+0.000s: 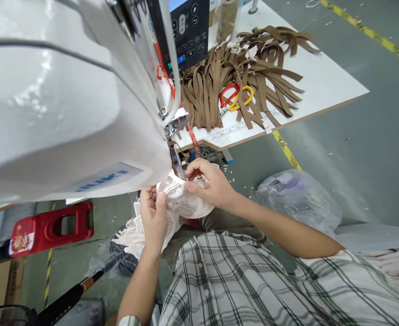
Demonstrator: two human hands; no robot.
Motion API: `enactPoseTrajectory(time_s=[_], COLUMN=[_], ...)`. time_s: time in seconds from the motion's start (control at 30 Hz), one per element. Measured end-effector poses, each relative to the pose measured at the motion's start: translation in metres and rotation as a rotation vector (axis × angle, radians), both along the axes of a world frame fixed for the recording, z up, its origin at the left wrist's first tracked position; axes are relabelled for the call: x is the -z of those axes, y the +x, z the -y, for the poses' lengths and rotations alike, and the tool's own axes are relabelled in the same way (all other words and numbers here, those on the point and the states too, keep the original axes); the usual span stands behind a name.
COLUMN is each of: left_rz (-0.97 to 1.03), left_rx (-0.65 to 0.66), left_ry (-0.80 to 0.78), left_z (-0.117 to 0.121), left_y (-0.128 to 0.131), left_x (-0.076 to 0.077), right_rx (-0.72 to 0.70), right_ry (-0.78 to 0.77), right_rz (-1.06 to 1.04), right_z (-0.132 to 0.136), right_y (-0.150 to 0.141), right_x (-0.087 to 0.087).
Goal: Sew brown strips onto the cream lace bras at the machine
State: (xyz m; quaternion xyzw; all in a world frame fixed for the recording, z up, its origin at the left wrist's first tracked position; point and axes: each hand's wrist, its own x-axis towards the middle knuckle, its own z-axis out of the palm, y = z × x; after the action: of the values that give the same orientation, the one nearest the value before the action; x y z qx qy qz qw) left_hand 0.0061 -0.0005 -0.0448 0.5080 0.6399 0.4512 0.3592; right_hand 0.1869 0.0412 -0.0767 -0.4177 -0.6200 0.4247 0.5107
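A white lace bra (pixel 186 203) with sheer patterned cups is stretched between my two hands, just below the needle end of a white sewing machine (pixel 67 104). My left hand (pixel 154 213) pinches its left edge between thumb and fingers. On the other side my right hand (pixel 211 183) grips the upper edge, thumb on top and fingers curled close to the machine's metal foot (pixel 177 163). More white lace pieces (pixel 135 233) hang in a heap below my left hand. The machine's head partly hides the stitching spot.
Brown fabric strips (pixel 209 86) cover much of the white table (pixel 335 86), with red-and-yellow-handled snips (pixel 235 97) on them. A control panel (pixel 186 36) stands behind the machine. A clear plastic bag (pixel 297 199) lies on the floor to the right, a red plastic stool (pixel 53 228) to the left.
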Motion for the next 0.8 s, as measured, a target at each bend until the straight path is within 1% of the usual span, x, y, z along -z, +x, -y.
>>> enactPoseTrajectory(time_s=[0.13,0.23,0.37,0.47,0.53,0.6,0.7,0.77,0.8], left_rz=[0.024,0.008,-0.008,0.005,0.007,-0.003,0.012,0.075,0.121], left_rx=[-0.015,-0.026,-0.039,-0.043,-0.040,-0.002,0.145,0.239,0.275], left_ry=[-0.027,-0.018,0.001,0.020,0.025,0.026,-0.012,-0.080,-0.121], left_z=[0.001,0.001,-0.001,-0.001,0.002,0.009,0.022,0.028,0.029], left_y=[0.001,0.001,0.001,0.001,0.002,0.003,0.007,0.009,0.011], left_x=[-0.002,-0.004,-0.005,-0.004,-0.005,-0.007,-0.009,-0.005,-0.001], right_rx=[-0.006,-0.003,0.028,0.071,0.055,0.012,-0.114,-0.214,-0.241], right_ry=[-0.005,0.000,-0.008,-0.078,-0.165,-0.261,-0.386,-0.448,-0.474], right_rz=[-0.014,-0.004,0.053,0.065,0.026,-0.012,-0.048,-0.088,-0.112], right_z=[0.001,0.002,0.004,0.005,0.007,0.011,0.021,0.029,0.033], right_y=[0.001,0.002,-0.002,-0.009,-0.010,-0.005,0.014,0.029,0.035], right_x=[0.000,-0.001,-0.008,-0.015,-0.019,-0.020,-0.018,-0.015,-0.013])
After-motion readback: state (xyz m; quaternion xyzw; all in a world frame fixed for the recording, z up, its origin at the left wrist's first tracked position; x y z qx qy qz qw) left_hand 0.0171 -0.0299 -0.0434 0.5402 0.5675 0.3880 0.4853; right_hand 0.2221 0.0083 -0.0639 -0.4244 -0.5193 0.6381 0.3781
